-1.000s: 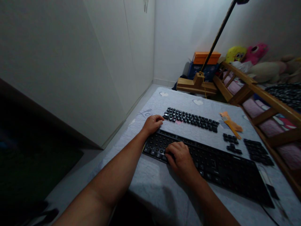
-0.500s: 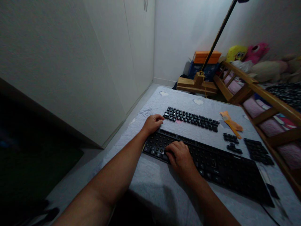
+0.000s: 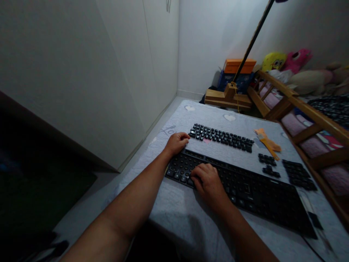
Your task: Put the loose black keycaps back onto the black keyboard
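A black keyboard (image 3: 261,193) with most keycaps off lies slantwise on the cloth-covered surface; a few caps sit along its near edge. My right hand (image 3: 207,180) rests over its left part, fingers bent down onto it; whatever the fingertips hold is hidden. Beyond the far left edge of the keyboard, my left hand (image 3: 177,143) has its fingers curled together beside the rows of loose black keycaps (image 3: 222,137); anything in them is too small to make out. More loose keycaps (image 3: 267,159) form groups at the right, with another block (image 3: 298,174) farther right.
An orange cloth-like item with a yellow tool (image 3: 269,145) lies beyond the keyboard. The patterned cloth (image 3: 207,112) covers the surface. A wooden bed rail (image 3: 321,125) runs along the right, a white cabinet (image 3: 122,65) stands left, and a wooden stand (image 3: 227,96) is behind.
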Available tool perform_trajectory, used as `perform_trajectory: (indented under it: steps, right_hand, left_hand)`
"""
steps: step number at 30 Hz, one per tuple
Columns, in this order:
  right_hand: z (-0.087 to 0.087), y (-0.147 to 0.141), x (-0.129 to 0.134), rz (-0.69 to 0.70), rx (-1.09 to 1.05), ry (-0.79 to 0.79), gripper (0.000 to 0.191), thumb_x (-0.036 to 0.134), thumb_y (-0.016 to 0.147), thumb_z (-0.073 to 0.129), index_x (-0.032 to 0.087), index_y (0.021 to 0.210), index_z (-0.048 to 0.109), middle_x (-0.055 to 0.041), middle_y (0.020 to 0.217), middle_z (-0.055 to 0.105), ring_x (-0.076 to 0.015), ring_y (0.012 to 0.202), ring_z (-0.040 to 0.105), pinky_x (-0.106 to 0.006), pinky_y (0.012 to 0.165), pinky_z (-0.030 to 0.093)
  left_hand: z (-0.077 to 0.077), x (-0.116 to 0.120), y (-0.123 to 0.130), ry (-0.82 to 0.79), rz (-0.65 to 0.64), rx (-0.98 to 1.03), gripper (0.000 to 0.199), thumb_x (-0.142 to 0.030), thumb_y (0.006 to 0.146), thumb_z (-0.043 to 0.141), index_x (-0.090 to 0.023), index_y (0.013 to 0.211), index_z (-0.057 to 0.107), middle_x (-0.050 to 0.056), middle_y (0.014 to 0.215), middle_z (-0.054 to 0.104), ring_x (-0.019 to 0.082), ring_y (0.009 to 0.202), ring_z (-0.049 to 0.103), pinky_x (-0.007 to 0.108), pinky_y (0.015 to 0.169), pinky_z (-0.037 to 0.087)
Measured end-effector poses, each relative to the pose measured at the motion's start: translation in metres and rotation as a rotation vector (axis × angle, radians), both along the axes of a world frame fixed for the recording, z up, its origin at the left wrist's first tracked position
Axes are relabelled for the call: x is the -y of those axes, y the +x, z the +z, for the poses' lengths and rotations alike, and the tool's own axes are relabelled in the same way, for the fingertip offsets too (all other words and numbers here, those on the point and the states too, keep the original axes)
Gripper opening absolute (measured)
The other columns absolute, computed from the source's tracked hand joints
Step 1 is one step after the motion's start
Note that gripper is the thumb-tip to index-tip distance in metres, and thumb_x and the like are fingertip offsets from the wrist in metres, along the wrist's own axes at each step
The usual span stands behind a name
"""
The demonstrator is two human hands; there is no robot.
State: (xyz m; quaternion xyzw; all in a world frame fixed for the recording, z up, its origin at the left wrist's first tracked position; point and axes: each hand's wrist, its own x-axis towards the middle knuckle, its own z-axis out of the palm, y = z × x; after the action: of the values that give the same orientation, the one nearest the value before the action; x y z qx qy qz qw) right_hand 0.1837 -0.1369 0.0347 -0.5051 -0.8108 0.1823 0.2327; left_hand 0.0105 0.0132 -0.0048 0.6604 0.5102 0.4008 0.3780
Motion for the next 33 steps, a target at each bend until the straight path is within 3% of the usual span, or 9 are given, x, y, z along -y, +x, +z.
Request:
perform_trajectory:
  steps: [16, 33]
  right_hand:
    - [-0.0016, 0.0001, -0.0012, -0.002, 0.013, 0.006, 0.015, 0.008, 0.087, 0.059, 0.021, 0.084, 0.066, -0.0030, 0.090, 0.065, -0.0209, 0.091, 0.051, -0.034, 0.081, 0.035]
    - [-0.0024, -0.0053, -0.0004, -0.121, 0.125, 0.028, 0.008, 0.016, 0.088, 0.060, 0.021, 0.088, 0.066, -0.0043, 0.091, 0.063, -0.0220, 0.092, 0.050, -0.035, 0.082, 0.033]
  left_hand:
    - [-0.0044, -0.0028, -0.0007, 0.019, -0.011, 0.003, 0.023, -0.025, 0.073, 0.057, -0.016, 0.088, 0.071, 0.002, 0.077, 0.070, 0.016, 0.074, 0.064, 0.026, 0.072, 0.049]
    - [-0.0026, -0.0015, -0.0009, 0.010, -0.009, 0.007, 0.023, -0.025, 0.073, 0.057, -0.016, 0.089, 0.071, 0.001, 0.077, 0.070, 0.015, 0.073, 0.063, 0.025, 0.071, 0.048]
